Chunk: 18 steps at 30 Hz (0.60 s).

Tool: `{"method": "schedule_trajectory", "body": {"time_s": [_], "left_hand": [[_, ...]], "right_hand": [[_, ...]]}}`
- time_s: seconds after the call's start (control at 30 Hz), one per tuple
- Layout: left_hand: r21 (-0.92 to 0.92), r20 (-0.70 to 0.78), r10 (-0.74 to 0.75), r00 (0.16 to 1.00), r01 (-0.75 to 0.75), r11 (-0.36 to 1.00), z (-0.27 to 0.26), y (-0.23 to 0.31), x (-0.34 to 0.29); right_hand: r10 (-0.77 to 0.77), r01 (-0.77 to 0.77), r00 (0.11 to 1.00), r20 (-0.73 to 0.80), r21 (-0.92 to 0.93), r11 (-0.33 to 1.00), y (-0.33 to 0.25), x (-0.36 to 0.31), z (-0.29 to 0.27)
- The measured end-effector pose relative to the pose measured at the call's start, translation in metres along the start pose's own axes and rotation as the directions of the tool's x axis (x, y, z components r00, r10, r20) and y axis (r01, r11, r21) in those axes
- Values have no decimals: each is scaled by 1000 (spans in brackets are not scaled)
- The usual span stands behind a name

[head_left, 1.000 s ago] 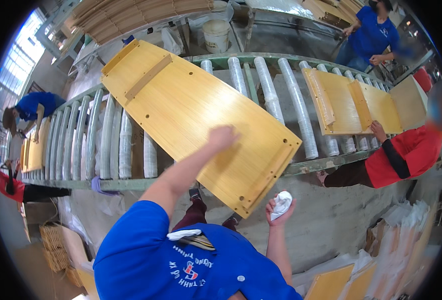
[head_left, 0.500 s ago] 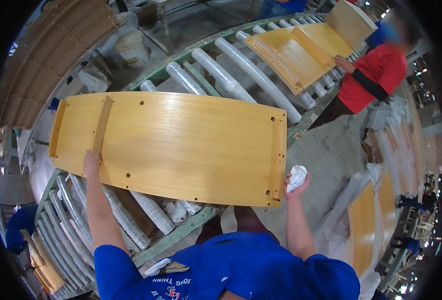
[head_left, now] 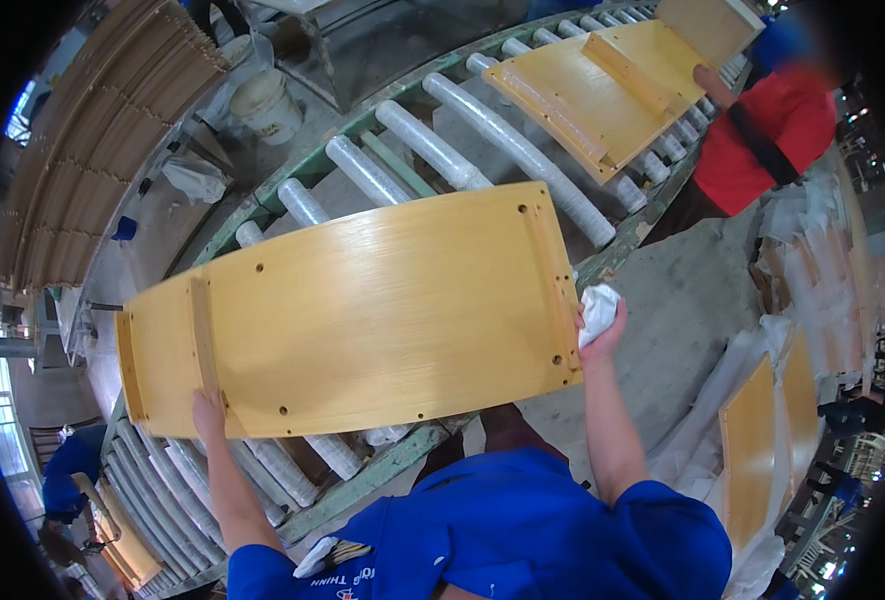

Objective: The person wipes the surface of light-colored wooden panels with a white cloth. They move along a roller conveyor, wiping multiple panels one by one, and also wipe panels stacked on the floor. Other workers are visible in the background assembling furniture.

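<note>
A large yellow wooden panel [head_left: 382, 320] with drilled holes and a cleat near each end lies tilted across the roller conveyor. My left hand [head_left: 209, 413] grips its near edge, fingers closed around the foot of the left cleat [head_left: 202, 325]. At the panel's right end, my right hand [head_left: 607, 340] is closed on a crumpled white cloth [head_left: 599, 308]. The cloth is pressed up against the end edge; whether those fingers also hold the wood cannot be told.
Wrapped rollers [head_left: 432, 145] run beyond the panel. A co-worker in a red shirt [head_left: 787, 125] has a hand at another panel [head_left: 602, 90]. A bucket [head_left: 265, 107] and stacked brown boards [head_left: 102, 130] stand far left. Panels [head_left: 749, 450] lean among plastic sheeting at the right.
The panel has turned counterclockwise: its left end came nearer and its right end went farther away. Both hands moved along with it, the right one now touching the panel's end.
</note>
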<state>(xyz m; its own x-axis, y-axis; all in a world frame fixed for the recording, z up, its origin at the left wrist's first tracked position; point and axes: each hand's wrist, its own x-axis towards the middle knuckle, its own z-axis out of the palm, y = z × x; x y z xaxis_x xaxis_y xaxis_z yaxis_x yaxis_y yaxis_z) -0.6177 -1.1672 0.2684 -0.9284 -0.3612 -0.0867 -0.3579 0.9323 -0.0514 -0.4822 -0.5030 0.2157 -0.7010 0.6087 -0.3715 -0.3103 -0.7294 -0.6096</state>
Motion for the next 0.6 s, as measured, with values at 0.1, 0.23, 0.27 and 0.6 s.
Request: {"method": "schedule_trajectory", "body": {"time_s": [0.1,0.23,0.27,0.6], "left_hand": [[18,11,-87,996,87,996,-5,-8,-51],[42,64,-306,950,304,952,-11,0,-120],[43,82,-353,932,351,935,-14,3,-136],[178,267,-533,803,502,846,-25,35,-186]], "right_hand": [[118,-122,989,93,32,992,5,38,14],[289,-302,937,194,44,952,16,87,50],[320,-331,927,194,26,943,20,99,62],[421,-395,881,218,-151,906,38,165,114]]}}
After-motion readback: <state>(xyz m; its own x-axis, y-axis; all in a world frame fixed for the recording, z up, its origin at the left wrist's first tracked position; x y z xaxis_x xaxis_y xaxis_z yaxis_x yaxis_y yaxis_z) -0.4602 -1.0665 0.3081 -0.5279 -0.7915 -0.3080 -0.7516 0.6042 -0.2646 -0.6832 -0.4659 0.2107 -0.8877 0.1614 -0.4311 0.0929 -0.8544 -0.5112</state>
